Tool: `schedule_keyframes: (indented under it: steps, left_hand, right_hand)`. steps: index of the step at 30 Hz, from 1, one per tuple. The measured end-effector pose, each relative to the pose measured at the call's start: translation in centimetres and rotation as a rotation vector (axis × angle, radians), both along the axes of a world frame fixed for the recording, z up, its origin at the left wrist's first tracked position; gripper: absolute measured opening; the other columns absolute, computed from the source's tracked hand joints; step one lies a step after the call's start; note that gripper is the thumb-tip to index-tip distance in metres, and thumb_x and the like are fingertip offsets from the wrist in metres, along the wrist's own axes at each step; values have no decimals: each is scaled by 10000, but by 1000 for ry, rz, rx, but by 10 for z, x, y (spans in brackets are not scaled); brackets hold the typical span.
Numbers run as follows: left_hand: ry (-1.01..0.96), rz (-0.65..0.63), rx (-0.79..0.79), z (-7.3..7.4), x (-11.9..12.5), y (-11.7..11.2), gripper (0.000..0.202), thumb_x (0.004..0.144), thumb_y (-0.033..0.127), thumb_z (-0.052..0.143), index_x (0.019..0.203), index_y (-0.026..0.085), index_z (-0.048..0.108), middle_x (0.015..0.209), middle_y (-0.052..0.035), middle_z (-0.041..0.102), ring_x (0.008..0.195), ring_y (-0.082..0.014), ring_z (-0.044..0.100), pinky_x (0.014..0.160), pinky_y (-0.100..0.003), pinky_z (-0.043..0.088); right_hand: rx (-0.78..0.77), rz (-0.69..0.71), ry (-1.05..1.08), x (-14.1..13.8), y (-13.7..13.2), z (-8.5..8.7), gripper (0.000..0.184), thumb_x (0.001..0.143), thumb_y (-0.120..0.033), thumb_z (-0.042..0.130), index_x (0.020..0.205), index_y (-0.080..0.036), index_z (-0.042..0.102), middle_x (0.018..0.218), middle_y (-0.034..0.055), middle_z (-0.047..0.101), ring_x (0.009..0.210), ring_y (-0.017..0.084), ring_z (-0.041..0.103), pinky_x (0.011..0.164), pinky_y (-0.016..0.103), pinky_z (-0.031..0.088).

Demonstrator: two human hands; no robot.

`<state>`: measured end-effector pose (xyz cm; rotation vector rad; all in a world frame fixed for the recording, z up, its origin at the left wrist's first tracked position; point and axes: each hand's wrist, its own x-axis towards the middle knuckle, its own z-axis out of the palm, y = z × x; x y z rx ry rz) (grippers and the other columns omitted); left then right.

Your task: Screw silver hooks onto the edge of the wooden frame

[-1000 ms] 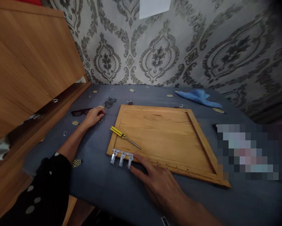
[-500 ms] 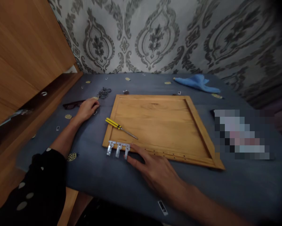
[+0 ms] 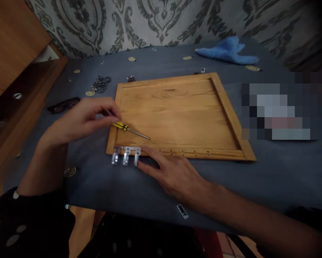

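A wooden framed panel [image 3: 163, 111] lies flat on the cloth-covered table. On its near left edge rests a metal hook rail [image 3: 127, 148] with three hooks hanging over the side. My right hand [image 3: 174, 172] presses the rail's right end between index finger and thumb. A screwdriver [image 3: 136, 133] with a yellow and black handle lies on the panel's left part. Over the end of that handle is my left hand [image 3: 88, 116], its fingers curled in a pinch; whatever they hold is too small or hidden to tell. Several small holes run along the near edge of the panel.
Sunglasses [image 3: 64, 105] and a small heap of dark metal pieces [image 3: 101, 84] lie at the left. A blue cloth [image 3: 226, 52] is at the back right, a blurred-out item [image 3: 279, 111] at the right. A wooden cabinet [image 3: 15, 46] borders the left.
My left hand has moved right, from beside the dark metal pieces to the screwdriver's handle. My right hand stays at the hook rail. The view has tilted downward.
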<state>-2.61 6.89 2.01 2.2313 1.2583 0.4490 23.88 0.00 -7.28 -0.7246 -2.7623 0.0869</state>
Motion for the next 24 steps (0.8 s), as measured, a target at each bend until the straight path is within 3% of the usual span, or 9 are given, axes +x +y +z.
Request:
schedule_keyframes:
  steps: [2, 5, 12, 19, 24]
  left_hand:
    - [94, -207, -81, 1, 20, -13, 235, 960, 374, 518, 881, 187, 635, 831, 4, 640, 739, -101, 563, 681, -226, 418]
    - [190, -345, -110, -4, 34, -24, 236, 1009, 312, 428, 933, 193, 617, 859, -6, 619, 769, -104, 561, 696, -212, 409]
    - [209, -414, -106, -15, 34, -24, 267, 1028, 328, 385, 1203, 273, 579, 1132, -6, 629, 1018, -121, 597, 873, -211, 448]
    - [234, -377, -225, -23, 39, -21, 265, 1023, 367, 391, 985, 195, 589, 983, -28, 583, 892, -129, 549, 777, -237, 408]
    - [215, -371, -251, -25, 38, -18, 243, 1020, 365, 408, 963, 196, 572, 959, -24, 567, 875, -122, 531, 775, -223, 394]
  right_hand:
    - [-8, 2, -1, 0, 0, -2, 418, 866, -45, 522, 1236, -215, 617, 1396, 163, 565, 703, 154, 638, 523, 281, 473]
    - [-42, 10, -25, 1, 1, -2, 379, 901, -89, 522, 1251, -210, 605, 1423, 162, 540, 694, 149, 633, 523, 291, 482]
    - [-75, 25, -70, 2, 1, 1, 373, 936, -106, 479, 1287, -192, 573, 1450, 206, 502, 720, 178, 660, 559, 326, 507]
    - [-85, 25, -43, 2, 1, 0, 366, 934, -117, 504, 1288, -175, 576, 1426, 207, 515, 733, 197, 666, 567, 344, 518]
    - [-91, 11, -37, 3, 1, 2, 322, 971, -145, 479, 1267, -193, 598, 1430, 200, 525, 719, 173, 664, 552, 314, 500]
